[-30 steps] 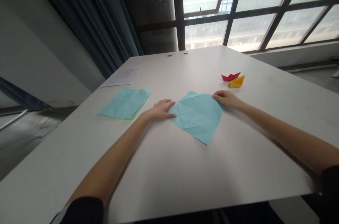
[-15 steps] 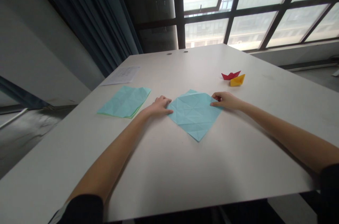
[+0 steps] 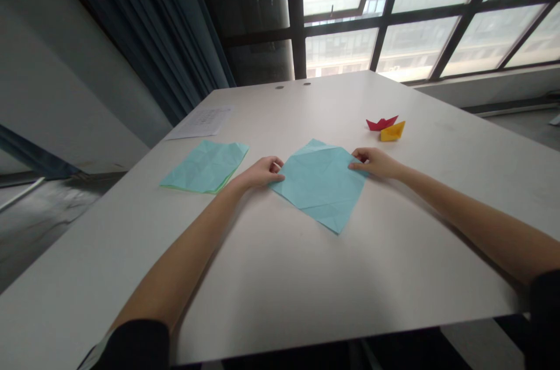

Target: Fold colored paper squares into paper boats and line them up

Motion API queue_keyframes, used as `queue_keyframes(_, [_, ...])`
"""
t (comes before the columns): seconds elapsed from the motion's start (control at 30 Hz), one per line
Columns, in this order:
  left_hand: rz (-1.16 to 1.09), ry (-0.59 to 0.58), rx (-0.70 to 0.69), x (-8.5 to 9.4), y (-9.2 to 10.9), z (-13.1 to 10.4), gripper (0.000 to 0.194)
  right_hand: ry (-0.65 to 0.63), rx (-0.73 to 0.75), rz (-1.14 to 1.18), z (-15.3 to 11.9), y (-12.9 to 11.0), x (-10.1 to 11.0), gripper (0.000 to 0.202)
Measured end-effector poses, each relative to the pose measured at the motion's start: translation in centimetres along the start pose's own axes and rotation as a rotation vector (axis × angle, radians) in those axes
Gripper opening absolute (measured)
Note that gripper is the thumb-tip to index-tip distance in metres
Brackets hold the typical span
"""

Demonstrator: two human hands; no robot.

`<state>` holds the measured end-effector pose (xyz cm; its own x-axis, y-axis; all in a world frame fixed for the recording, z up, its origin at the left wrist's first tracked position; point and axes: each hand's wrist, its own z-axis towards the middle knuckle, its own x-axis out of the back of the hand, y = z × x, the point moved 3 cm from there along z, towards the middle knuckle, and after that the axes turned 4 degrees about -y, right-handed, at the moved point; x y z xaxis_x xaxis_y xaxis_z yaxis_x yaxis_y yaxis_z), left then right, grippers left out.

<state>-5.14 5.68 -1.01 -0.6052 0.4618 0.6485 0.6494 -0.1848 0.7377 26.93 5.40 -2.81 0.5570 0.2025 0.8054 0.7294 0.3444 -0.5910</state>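
Observation:
A creased light blue paper square (image 3: 321, 183) lies on the white table, one corner pointing toward me. My left hand (image 3: 265, 172) pinches its left corner between thumb and fingers. At the opposite corner, my right hand (image 3: 371, 162) has the paper between thumb and curled fingers. Near the far corner the paper shows a folded edge. To the left of my left hand rests a stack of creased blue sheets (image 3: 205, 167) with a green layer showing beneath.
A red paper boat (image 3: 381, 124) and a yellow paper boat (image 3: 392, 132) stand beyond my right hand. A printed white sheet (image 3: 201, 123) lies at the table's far left. Windows and a blue curtain rise behind the table (image 3: 280, 300).
The blue square has turned slightly, its near corner shifting right and its far edge moving away from me. Both hands have moved slightly away from me with it.

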Motion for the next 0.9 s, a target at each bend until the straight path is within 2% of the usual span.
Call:
queue_keyframes(0.27, [-0.169,-0.162,0.028,0.3,-0.2,-0.6,0.054,0.001,-0.028,0.044,-0.1,0.7,0.0,0.037])
queue_keyframes(0.5, [-0.158,-0.084,0.040,0.4,-0.6,-0.2,0.032,-0.094,-0.006,0.083,-0.1,0.7,0.0,0.045])
queue_keyframes(0.63, [-0.180,0.007,0.027,0.5,-0.9,0.0,0.025,-0.069,0.003,0.058,-0.2,0.6,0.1,0.039])
queue_keyframes(0.8, [-0.201,0.066,-0.001,0.5,-1.2,0.2,0.015,-0.036,0.052,0.038,-0.2,0.6,0.1,0.030])
queue_keyframes(0.9, [-0.191,0.085,-0.006,0.6,-1.3,0.3,0.017,0.003,0.085,-0.017,-0.3,0.4,0.2,0.024])
